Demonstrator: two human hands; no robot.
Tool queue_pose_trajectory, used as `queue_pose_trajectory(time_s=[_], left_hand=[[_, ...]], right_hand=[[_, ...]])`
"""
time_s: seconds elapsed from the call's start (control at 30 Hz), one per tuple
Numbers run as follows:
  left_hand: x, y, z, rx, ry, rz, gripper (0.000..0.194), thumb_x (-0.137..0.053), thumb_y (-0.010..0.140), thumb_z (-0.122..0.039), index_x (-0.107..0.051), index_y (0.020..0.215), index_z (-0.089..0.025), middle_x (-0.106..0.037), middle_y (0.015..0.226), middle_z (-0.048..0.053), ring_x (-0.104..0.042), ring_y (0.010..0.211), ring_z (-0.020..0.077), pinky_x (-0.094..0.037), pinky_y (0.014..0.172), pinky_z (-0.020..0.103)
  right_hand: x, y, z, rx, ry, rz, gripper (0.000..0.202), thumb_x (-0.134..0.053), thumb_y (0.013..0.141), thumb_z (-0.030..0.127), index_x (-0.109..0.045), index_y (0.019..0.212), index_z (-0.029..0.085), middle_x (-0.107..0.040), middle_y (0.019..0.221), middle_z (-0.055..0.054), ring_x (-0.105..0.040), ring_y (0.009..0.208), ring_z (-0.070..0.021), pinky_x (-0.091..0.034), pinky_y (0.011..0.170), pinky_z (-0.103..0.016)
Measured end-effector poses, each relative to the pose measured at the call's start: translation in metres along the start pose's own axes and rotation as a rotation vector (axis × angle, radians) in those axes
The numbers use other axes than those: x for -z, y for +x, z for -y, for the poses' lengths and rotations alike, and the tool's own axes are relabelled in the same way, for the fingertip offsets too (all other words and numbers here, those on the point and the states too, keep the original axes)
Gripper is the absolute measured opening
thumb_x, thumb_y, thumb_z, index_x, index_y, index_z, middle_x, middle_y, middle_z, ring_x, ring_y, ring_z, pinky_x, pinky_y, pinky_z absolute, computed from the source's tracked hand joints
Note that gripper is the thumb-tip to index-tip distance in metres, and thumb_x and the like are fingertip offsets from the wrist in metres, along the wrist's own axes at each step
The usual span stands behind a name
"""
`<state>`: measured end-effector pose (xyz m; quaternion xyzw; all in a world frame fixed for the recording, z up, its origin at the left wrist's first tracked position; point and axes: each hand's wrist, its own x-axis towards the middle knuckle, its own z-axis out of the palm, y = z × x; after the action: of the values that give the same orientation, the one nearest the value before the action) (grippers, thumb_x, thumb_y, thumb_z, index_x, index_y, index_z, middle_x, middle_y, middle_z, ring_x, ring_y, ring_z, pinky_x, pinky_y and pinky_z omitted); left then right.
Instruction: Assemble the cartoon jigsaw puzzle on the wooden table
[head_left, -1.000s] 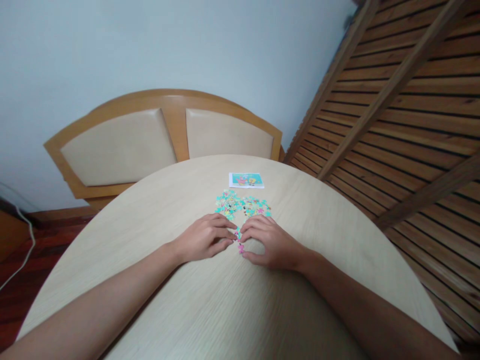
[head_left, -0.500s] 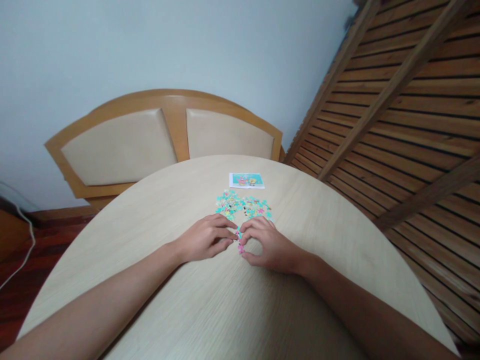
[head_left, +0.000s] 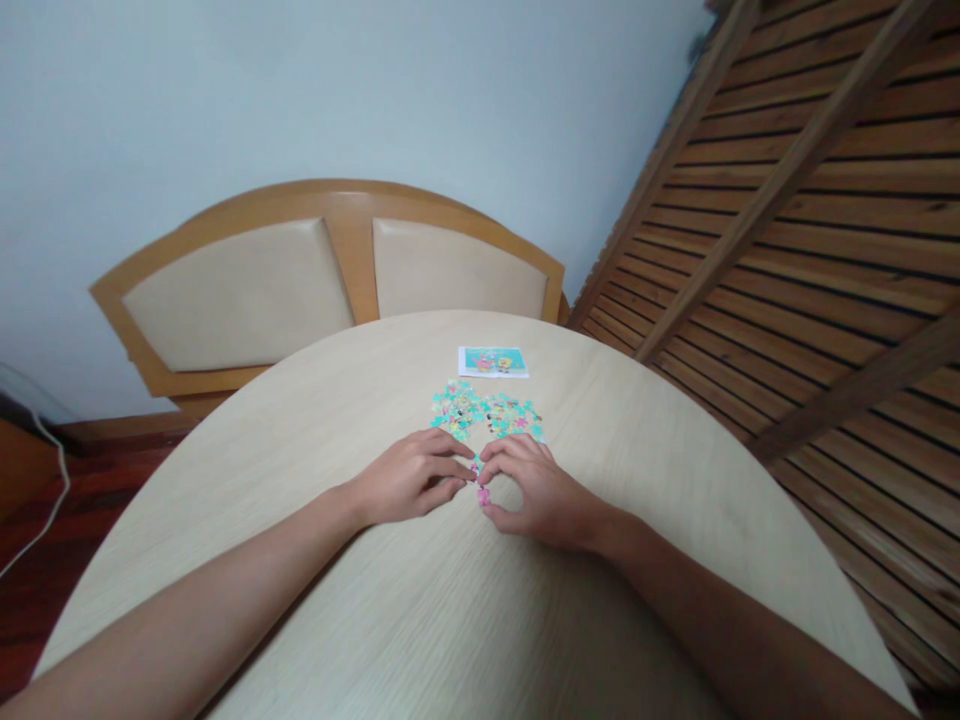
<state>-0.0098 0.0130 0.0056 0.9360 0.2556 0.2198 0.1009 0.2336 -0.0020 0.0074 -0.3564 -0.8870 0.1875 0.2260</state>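
Note:
A pink jigsaw puzzle piece (head_left: 484,496) lies between the thumb and index fingertip of my right hand (head_left: 536,488), whose fingers curve round in a pinch. Just beyond it is a short column of puzzle pieces (head_left: 475,466) in pink and teal, partly covered by fingertips. From the left, my left hand (head_left: 416,475) reaches these pieces with its fingers stretched out and tips touching their edge; its thumb rests lower, apart from them. Whether the pink piece is joined to the column I cannot tell.
Two heaps of loose puzzle pieces, a left heap (head_left: 456,408) and a right heap (head_left: 513,414), lie beyond my hands. Behind them is a picture card (head_left: 493,362) with cartoon figures. The round table (head_left: 315,440) meets a padded chair back (head_left: 247,290); wooden slats (head_left: 825,200) rise at right.
The pink piece has shifted very slightly to the right and turned a little at my right fingertips. Both hands stay almost in place.

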Motion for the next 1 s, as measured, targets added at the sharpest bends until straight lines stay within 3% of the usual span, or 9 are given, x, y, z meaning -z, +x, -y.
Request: queue_pose_trajectory(time_s=[0.37,0.63,1.0], left_hand=[[0.0014,0.0002,-0.0009,0.002,0.004,0.008,0.025,-0.053,0.099,-0.028,-0.073,0.113,-0.024,-0.069,0.120,0.008,-0.062,0.109,0.0235,-0.050,0.098,0.042],[0.0005,-0.0001,0.0004,-0.014,-0.028,0.012,0.027,-0.053,0.099,-0.027,-0.071,0.119,-0.026,-0.067,0.123,0.009,-0.062,0.112,0.0236,-0.049,0.099,0.042],[0.0012,0.0000,-0.0010,0.000,-0.029,0.012,0.027,-0.053,0.099,-0.027,-0.072,0.120,-0.026,-0.068,0.122,0.008,-0.062,0.110,0.0236,-0.049,0.098,0.041]], right_hand=[[-0.0005,-0.0029,-0.0008,-0.047,-0.019,-0.021,0.024,-0.077,0.072,0.023,-0.067,0.094,0.023,-0.062,0.120,-0.007,-0.053,0.116,-0.0275,-0.038,0.100,-0.048],[-0.0029,-0.0017,0.0026,0.029,-0.043,-0.078,0.026,-0.074,0.073,0.018,-0.065,0.097,0.023,-0.064,0.115,-0.006,-0.054,0.114,-0.0260,-0.037,0.100,-0.045],[-0.0026,-0.0014,0.0013,0.104,-0.134,-0.105,0.015,-0.075,0.080,0.026,-0.071,0.094,0.025,-0.068,0.108,-0.005,-0.056,0.111,-0.0261,-0.038,0.098,-0.045]])
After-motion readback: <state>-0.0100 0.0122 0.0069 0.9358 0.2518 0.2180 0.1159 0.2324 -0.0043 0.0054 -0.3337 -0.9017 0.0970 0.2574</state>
